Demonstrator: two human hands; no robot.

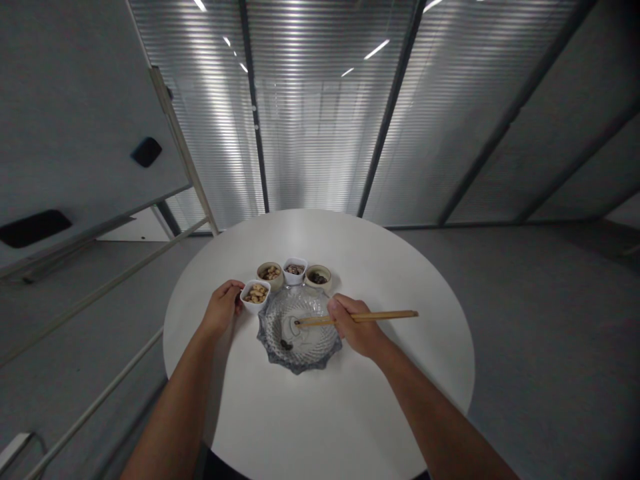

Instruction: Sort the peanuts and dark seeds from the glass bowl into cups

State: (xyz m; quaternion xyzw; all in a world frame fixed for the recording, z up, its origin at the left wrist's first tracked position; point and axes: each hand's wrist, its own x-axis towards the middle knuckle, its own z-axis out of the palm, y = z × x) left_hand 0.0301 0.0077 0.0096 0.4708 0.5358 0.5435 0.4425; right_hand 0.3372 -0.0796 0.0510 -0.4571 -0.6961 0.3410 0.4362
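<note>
My right hand [354, 323] is closed round a pair of wooden chopsticks [385, 315]. Their tips point left over a large clear glass bowl [300, 365] with a scalloped rim, and a small dark piece [297, 323] is at the tips. Another dark piece [286, 345] lies in the glass bowl, towards its lower left. My left hand [223, 308] curls its fingers against the left side of a small white bowl [255, 307], which holds pale tan nuts [257, 293]. Some of the left fingers are hidden.
Behind the glass bowl stand a beige bowl [271, 285] of brown nuts, a white bowl [295, 279] of mottled pieces and a beige bowl [320, 285] of dark pieces. All rest on a round white table [320, 420]. A whiteboard [90, 100] on a frame stands at left.
</note>
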